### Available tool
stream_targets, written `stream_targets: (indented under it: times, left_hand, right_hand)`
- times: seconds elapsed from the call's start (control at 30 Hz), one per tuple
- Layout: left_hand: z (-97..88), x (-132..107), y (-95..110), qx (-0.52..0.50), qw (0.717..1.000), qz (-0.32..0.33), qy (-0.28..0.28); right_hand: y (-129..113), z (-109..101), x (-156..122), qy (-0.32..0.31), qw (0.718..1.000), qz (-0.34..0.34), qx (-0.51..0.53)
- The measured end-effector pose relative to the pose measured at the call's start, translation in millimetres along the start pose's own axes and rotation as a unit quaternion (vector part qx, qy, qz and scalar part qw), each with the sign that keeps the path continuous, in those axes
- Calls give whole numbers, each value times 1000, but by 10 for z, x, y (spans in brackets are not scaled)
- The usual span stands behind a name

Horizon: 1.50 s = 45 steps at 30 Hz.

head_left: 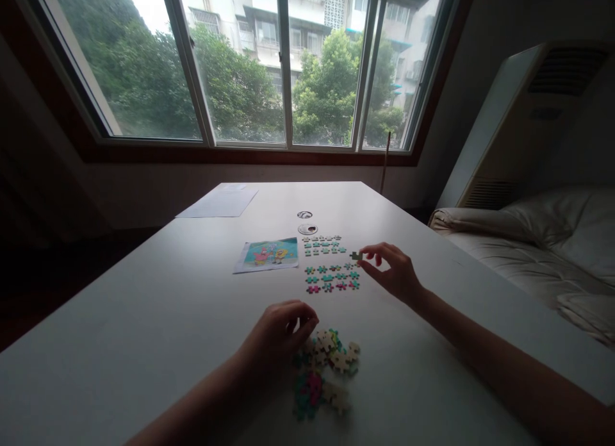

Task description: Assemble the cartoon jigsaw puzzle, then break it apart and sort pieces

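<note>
My right hand (396, 272) reaches over the table to the right end of the laid-out rows, thumb and forefinger pinching a puzzle piece (356, 256). Several rows of separate puzzle pieces (327, 278) lie just left of it, mostly teal, some pink or yellow. Closer to me, my left hand (281, 327) rests with curled fingers and the thumb tip against them; no piece shows in it. Beside its fingertips is a loose pile of puzzle pieces (329, 350), several with pale plain backs up. A picture card (270, 254) with cartoon figures lies left of the rows.
On the white table (158, 318), two small round items (307, 229) lie beyond the rows. Sheets of paper (218, 201) rest at the far left. Past the table's right edge stand a pale sofa (528, 241) and a tall air conditioner (519, 113). Windows (250, 68) face me.
</note>
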<state>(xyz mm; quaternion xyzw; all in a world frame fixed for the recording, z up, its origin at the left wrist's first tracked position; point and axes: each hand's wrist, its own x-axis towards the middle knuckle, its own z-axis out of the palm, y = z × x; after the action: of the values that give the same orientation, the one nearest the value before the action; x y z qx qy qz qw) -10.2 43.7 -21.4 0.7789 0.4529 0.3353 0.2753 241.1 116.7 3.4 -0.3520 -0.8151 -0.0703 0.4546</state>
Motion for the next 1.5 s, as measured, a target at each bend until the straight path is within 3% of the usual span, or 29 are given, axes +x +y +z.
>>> stream_targets:
  times: [0.13,0.27,0.63,0.8,0.97,1.07,1.27,1.5]
  left_hand:
    - [-36,-19,50,50,996,59,-52]
    - [-36,-45,139,89,990,66,-87]
    - [-13,-53,162,133,983,68,-109]
    - [-39,-52,194,135,983,67,-109]
    - [-78,-49,269,140,982,50,-113]
    - [-77,-54,271,132,984,51,-105]
    - [-70,-59,215,111,987,50,-101]
    - [-60,-34,183,84,991,42,-92]
  right_hand:
    - [62,11,-17,-5,1000,9,-6]
    - [13,12,-20,-18,1000,-5,-5]
    - [7,37,-39,-24,999,28,12]
    - [33,98,19,-58,997,52,25]
    - [422,276,264,-109,981,160,27]
    - [759,402,411,-190,949,252,4]
    - [1190,611,526,-239,923,302,-10]
    - [1269,719,564,-273,912,305,-10]
